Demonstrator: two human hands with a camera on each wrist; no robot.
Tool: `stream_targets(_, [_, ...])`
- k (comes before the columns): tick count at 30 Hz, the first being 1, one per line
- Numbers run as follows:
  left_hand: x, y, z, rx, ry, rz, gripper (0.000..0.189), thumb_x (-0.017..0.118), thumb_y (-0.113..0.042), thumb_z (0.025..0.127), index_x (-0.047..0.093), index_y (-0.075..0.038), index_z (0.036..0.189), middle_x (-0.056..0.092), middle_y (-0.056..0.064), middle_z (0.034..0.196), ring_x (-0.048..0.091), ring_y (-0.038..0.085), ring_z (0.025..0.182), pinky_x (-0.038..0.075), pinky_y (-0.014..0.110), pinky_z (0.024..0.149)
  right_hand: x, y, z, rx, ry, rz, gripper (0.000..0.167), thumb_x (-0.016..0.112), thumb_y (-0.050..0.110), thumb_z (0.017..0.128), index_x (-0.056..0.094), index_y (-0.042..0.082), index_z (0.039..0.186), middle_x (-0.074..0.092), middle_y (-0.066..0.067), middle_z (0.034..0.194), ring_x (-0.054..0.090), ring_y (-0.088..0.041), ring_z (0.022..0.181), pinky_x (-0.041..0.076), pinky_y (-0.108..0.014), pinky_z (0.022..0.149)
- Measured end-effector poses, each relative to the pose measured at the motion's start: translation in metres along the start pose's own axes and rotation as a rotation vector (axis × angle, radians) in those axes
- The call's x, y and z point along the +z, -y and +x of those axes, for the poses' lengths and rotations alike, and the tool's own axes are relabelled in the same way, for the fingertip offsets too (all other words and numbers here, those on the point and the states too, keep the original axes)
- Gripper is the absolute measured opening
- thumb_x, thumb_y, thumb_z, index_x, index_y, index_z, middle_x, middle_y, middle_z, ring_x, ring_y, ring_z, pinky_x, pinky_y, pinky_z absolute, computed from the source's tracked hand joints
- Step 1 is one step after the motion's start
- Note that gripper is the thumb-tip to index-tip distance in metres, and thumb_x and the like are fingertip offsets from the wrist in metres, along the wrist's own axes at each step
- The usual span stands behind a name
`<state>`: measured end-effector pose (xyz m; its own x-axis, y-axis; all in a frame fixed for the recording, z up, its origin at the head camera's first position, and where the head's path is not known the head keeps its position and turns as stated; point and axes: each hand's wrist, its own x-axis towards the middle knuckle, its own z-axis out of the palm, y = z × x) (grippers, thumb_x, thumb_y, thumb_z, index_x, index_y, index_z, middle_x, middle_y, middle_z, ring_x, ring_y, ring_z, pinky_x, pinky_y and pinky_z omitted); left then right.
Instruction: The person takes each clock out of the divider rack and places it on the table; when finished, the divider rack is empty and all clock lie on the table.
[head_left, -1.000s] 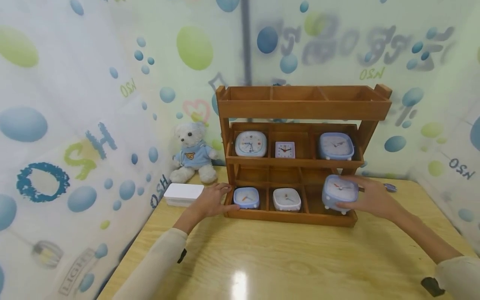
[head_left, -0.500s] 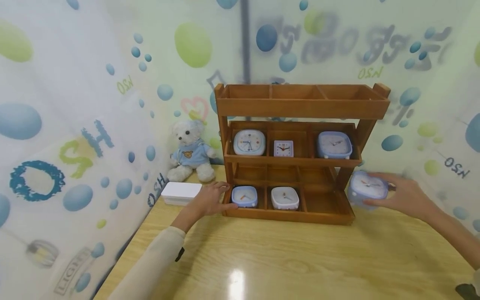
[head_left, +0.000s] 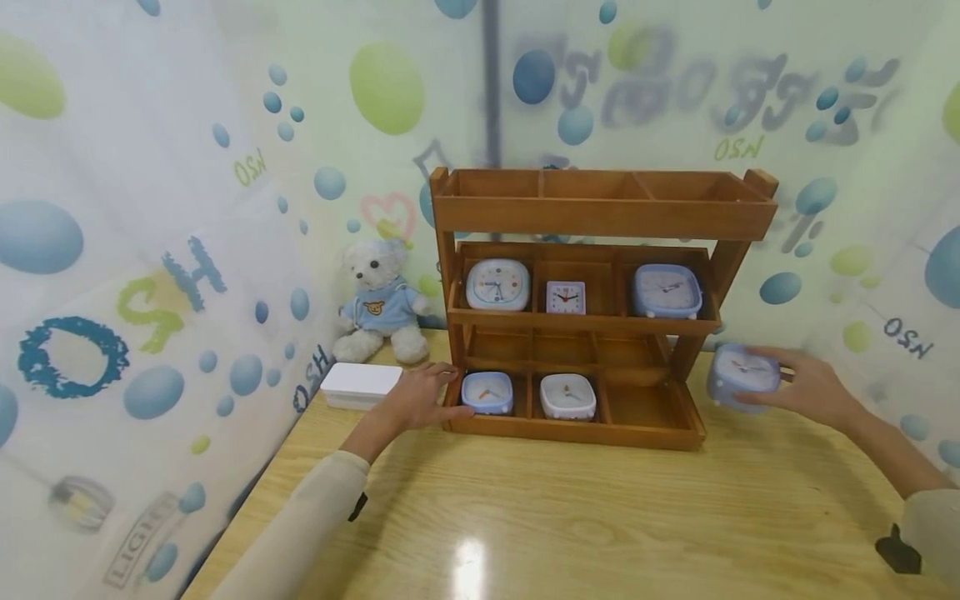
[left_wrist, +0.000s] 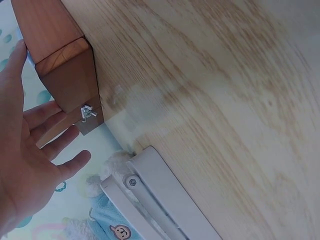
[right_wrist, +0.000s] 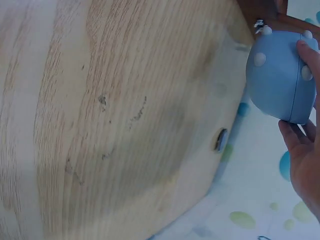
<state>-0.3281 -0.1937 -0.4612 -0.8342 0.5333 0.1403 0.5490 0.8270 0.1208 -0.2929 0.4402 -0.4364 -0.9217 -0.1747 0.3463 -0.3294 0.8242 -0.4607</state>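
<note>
My right hand (head_left: 813, 387) grips a blue alarm clock (head_left: 744, 375) right of the wooden rack (head_left: 600, 218). In the right wrist view, the clock's rounded blue casing (right_wrist: 280, 75) and white knobs show, with the thumb on one side and fingers on the other. My left hand (head_left: 417, 398) rests at the rack's lower left corner, fingers spread and nearly straight, as the left wrist view also shows. Beside it in the bottom tier sit a blue clock (head_left: 487, 393) and a white clock (head_left: 567, 397); the right compartment (head_left: 647, 406) holds nothing.
The middle tier holds a white clock (head_left: 498, 285), a small lilac clock (head_left: 566, 297) and a blue clock (head_left: 667, 291). A white box (head_left: 362, 385) and a teddy bear (head_left: 382, 302) stand left of the rack. A small dark object (right_wrist: 221, 140) lies near the table's edge.
My right hand has carried the blue clock out of the bottom right compartment, rightward past the rack's side. The left hand has stayed at the rack's corner.
</note>
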Motion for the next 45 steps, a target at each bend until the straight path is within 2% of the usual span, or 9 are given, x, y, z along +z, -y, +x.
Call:
stream_targets(5, [0.001,0.001,0.001,0.0,0.008,0.005,0.088,0.066,-0.073,0.088,0.065,-0.002,0.14,0.059,0.012,0.146,0.054,0.037,0.135,0.046,0.056,0.108,0.012,-0.012,0.008,0.052,0.014,-0.08,0.085,0.097,0.044,0.069,0.067,0.006,0.138,0.068,-0.032,0.12,0.059,-0.027,0.087,0.044,-0.025,0.064])
stream_targets(10, [0.0,0.002,0.001,-0.01,0.023,0.007,0.088,0.066,-0.073,0.088,0.064,-0.002,0.141,0.058,0.012,0.147,0.054,0.037,0.136,0.046,0.055,0.109,0.02,-0.019,0.012,0.085,0.051,-0.089,0.086,0.093,0.047,0.074,0.062,0.005,0.143,0.063,-0.037,0.127,0.061,-0.039,0.096,0.046,-0.035,0.069])
stream_targets(16, [-0.001,0.0,0.001,-0.018,0.037,0.003,0.09,0.065,-0.074,0.088,0.063,-0.003,0.142,0.058,0.012,0.148,0.052,0.037,0.137,0.044,0.055,0.11,0.026,-0.025,0.012,0.12,0.135,-0.018,0.089,0.088,0.046,0.083,0.052,0.004,0.152,0.05,-0.041,0.141,0.056,-0.054,0.116,0.049,-0.049,0.082])
stream_targets(20, [-0.001,-0.002,0.0,-0.02,0.047,0.008,0.09,0.064,-0.075,0.089,0.063,-0.003,0.143,0.057,0.013,0.149,0.052,0.037,0.137,0.044,0.055,0.11,0.027,-0.026,0.01,0.123,0.153,0.003,0.087,0.087,0.044,0.084,0.051,0.003,0.152,0.051,-0.04,0.141,0.056,-0.056,0.117,0.049,-0.051,0.083])
stream_targets(24, [-0.003,-0.003,-0.001,-0.021,0.04,0.0,0.089,0.064,-0.074,0.089,0.063,-0.002,0.142,0.057,0.014,0.149,0.053,0.038,0.136,0.045,0.057,0.109,0.025,-0.024,0.011,0.106,0.136,-0.003,0.085,0.087,0.043,0.084,0.053,0.002,0.15,0.052,-0.041,0.139,0.057,-0.057,0.117,0.049,-0.053,0.084])
stream_targets(32, [-0.002,-0.001,0.0,-0.028,0.05,0.007,0.091,0.064,-0.075,0.088,0.062,-0.004,0.144,0.056,0.013,0.15,0.051,0.037,0.138,0.044,0.057,0.11,0.018,-0.014,0.011,0.123,0.15,0.024,0.087,0.085,0.043,0.085,0.048,0.002,0.153,0.044,-0.041,0.148,0.045,-0.063,0.127,0.043,-0.07,0.094])
stream_targets(38, [0.0,0.0,0.0,-0.039,0.061,0.001,0.092,0.063,-0.077,0.088,0.06,-0.006,0.147,0.054,0.011,0.152,0.048,0.038,0.141,0.042,0.059,0.112,0.016,-0.005,0.007,0.046,0.083,0.031,0.084,0.089,0.038,0.082,0.053,0.004,0.15,0.047,-0.036,0.149,0.044,-0.065,0.128,0.04,-0.074,0.093])
stream_targets(45, [-0.001,0.001,0.0,-0.016,0.039,0.001,0.091,0.064,-0.075,0.088,0.061,-0.004,0.145,0.056,0.012,0.15,0.05,0.038,0.139,0.044,0.057,0.111,0.016,0.011,0.001,-0.077,-0.013,0.021,0.079,0.095,0.026,0.074,0.061,0.003,0.142,0.057,-0.031,0.141,0.052,-0.059,0.123,0.043,-0.07,0.09])
